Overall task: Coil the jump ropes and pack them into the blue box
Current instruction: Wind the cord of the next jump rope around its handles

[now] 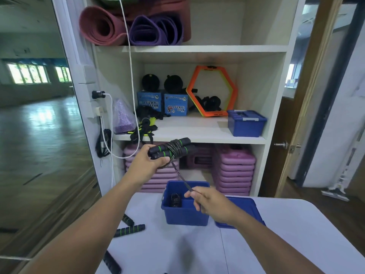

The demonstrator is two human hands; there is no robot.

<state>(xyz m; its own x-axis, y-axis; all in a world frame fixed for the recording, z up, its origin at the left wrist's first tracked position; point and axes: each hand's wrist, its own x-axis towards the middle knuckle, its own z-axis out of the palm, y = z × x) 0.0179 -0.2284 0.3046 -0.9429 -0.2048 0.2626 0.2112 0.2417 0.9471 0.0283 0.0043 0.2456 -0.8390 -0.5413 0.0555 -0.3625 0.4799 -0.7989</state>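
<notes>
My left hand [147, 162] grips a jump rope's two black handles with green rings [169, 149], held side by side above the table with the cord wound round their middle. The loose end of the cord [180, 175] runs down to my right hand [209, 202], which pinches it just over the open blue box [185, 216]. Inside the box lies one coiled black rope [175, 200]. More black-and-green handles [130, 230] lie on the white table [286, 244] to the left.
The blue lid [248, 206] lies right of the box, partly under my right wrist. Behind the table stands a white shelf unit [197, 133] with another closed blue box [245, 123], orange hexagon rings, purple steps and rolled mats. A mirror wall is at left, a door at right.
</notes>
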